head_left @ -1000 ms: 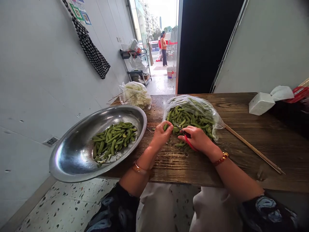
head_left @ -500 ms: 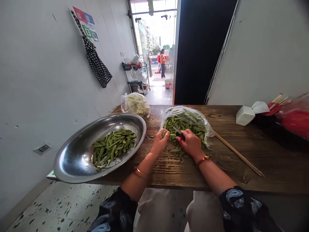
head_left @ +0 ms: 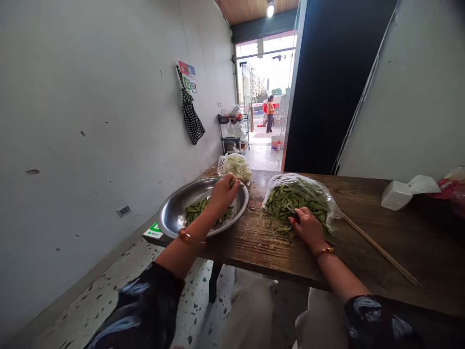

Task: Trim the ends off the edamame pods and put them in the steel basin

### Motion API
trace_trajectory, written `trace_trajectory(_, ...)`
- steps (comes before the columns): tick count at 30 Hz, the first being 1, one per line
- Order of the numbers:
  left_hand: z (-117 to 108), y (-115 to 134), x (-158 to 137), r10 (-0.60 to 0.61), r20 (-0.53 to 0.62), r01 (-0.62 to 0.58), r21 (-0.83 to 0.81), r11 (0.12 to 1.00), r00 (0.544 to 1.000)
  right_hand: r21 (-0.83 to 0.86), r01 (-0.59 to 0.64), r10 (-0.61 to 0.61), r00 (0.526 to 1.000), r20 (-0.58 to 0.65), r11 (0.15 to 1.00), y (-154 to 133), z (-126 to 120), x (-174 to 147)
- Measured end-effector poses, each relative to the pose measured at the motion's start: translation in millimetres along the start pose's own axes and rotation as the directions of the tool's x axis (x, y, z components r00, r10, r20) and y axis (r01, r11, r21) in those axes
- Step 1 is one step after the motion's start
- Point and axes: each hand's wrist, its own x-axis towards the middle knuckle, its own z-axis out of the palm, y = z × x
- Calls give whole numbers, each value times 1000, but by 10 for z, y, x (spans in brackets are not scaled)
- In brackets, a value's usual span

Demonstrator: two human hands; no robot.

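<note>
Green pods (head_left: 285, 198) are all over my workspace: a big heap in a clear plastic bag (head_left: 329, 196) by my right hand, and a smaller pile (head_left: 196, 209) in the wide metal basin (head_left: 165, 218) off to my left. My hands are well apart. The left hand (head_left: 222, 196) is up over the right side of the basin, fingers curled around a bit of green, which I take to be a single pod (head_left: 231, 183); can't tell if I'm touching the rim. The right hand (head_left: 308, 227) is clamped on scissors (head_left: 290, 209), blades pointing into the heap. I'd guess I hold them low like that to keep the tips near the pods while the other arm is off doing its thing. The bag's mouth faces me, probably for easy reach, and the basin sits at the table's (head_left: 269, 247) left end, likely for the same reason.

Container rundown: basin's got a shallow pile with bare metal showing around it, while the bag looks way fuller, with a few pods loose at its mouth. Behind the basin there's a second bag (head_left: 238, 167) of something pale, no clue what.
</note>
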Motion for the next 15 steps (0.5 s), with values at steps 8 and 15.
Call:
trace_trajectory(8,-208,-528,-230,107,323,-155,128,980,940,-12,-3,2,1000,-10,1000,-49,-37,15)
trace_trajectory(15,-2,-272,-604,172,390,-206,45,978,904,21,-21,21,1000,-6,1000,-51,-16,24)
